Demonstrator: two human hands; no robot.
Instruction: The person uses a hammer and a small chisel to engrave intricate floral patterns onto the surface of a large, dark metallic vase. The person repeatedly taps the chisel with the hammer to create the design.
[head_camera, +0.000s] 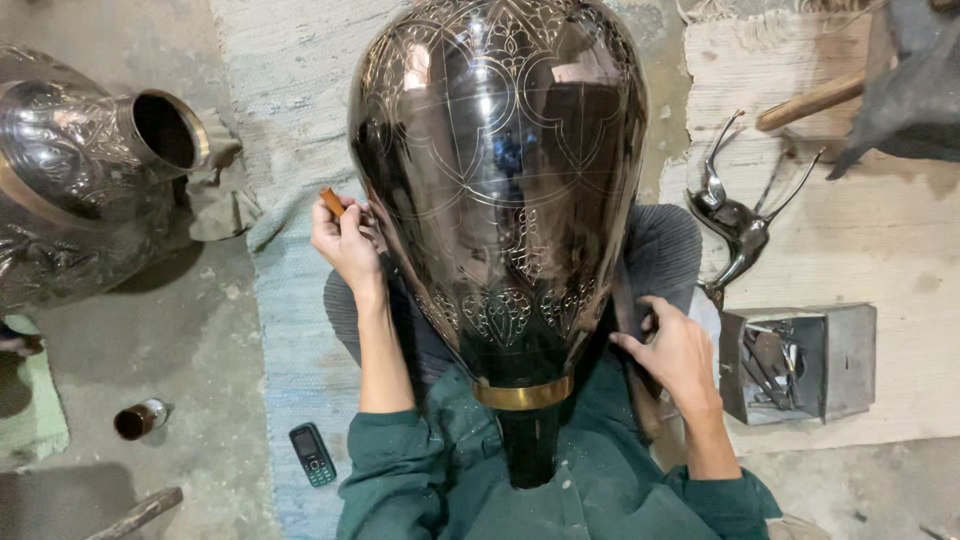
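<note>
I have the big dark metal vase (500, 190) lying across my lap, its narrow neck and brass band (523, 393) pointing toward my chest and its wide belly swelling away from me. My left hand (348, 240) is closed around a small engraving tool with a brown wooden handle (332, 202), pressed against the left flank of the vase. My right hand (680, 350) grips nothing; its fingers are spread and braced on the right side of the vase, near the neck, steadying it.

I judge this to be the engraving stage: thin laid-out guide lines and arches cover the upper belly, while denser floral cutting already fills the zone just above the brass band and the far rim. Carrying on likely calls for a firm brace from the right hand and short, controlled strokes along the scribed lines, since the polished curve would let the point slip.

The surface is glossy, near black, mirror-like. To the right of the vase sits an open metal box of tools (795, 362); to its left, a second worked vessel (90, 170) and a small phone (312, 454) on the floor.
</note>
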